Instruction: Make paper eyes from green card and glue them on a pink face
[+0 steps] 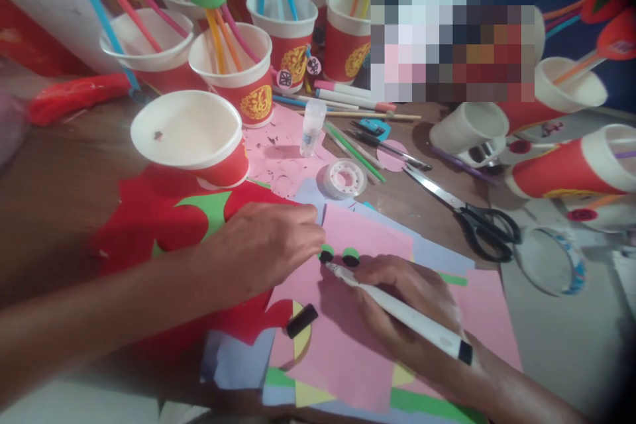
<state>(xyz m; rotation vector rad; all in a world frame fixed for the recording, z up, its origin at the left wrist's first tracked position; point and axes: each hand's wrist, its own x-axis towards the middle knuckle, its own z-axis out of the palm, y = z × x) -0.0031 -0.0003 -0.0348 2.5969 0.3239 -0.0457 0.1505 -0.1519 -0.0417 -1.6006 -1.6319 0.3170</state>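
My right hand (412, 298) is closed around a white marker (412, 318) with a black end, its tip pointing at a small green paper circle (326, 253) partly coloured black. Bent and pressed together, the fingers of my left hand (278, 245) hold that circle at its left edge. Beside it lies a second green circle (350, 256), its lower part black. Both circles are on pink paper (342, 331). A black marker cap (302, 321) rests on the paper below my left hand.
Red paper (238, 318) with cut-outs lies under my left arm. Behind stand a paper cup (189, 132) and several cups with straws. A glue stick (313, 127), tape roll (345, 179), pens and black-handled scissors (487, 232) lie beyond the paper. Wide tape (551, 262) is at right.
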